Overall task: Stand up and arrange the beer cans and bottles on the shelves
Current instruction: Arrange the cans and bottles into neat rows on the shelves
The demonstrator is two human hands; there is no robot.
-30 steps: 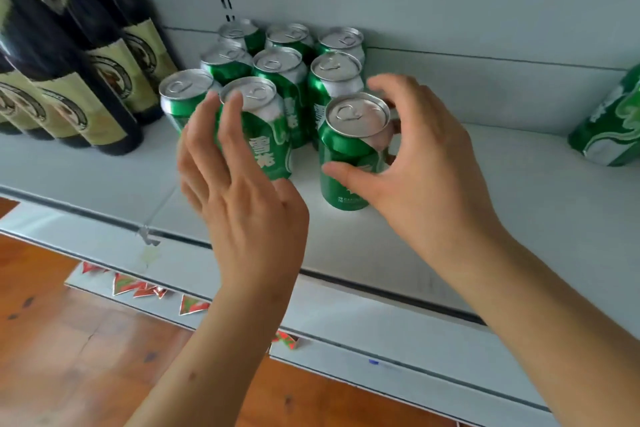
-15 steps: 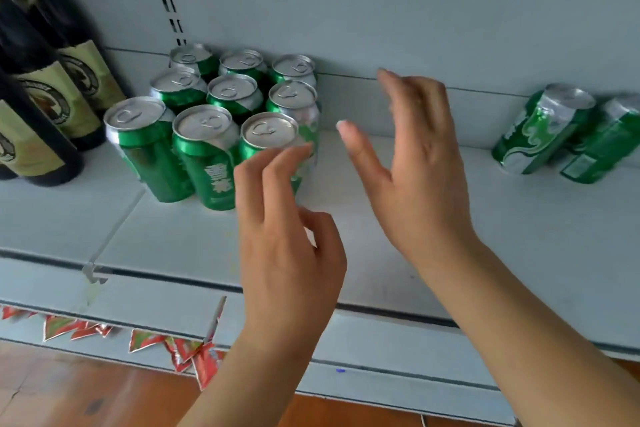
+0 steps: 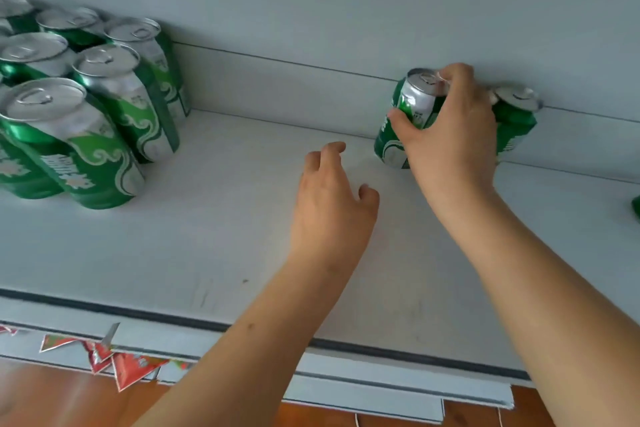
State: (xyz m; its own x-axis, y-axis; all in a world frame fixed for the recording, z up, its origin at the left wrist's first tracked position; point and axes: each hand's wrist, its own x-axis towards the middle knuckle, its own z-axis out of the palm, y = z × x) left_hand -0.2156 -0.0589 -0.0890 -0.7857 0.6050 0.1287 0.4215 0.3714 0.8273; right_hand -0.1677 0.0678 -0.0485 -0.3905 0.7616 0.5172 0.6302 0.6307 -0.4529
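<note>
Two bare forearms are being shown from the lower edge of the head view, with no sleeve, watch, ring or glove being worn on either. The left hand (image 3: 332,204) is being seen from its back, the nails unpainted where visible. A small dark spot is being shown on the left forearm, near mid-length. The right hand (image 3: 450,135) is being shown equally unadorned.
</note>
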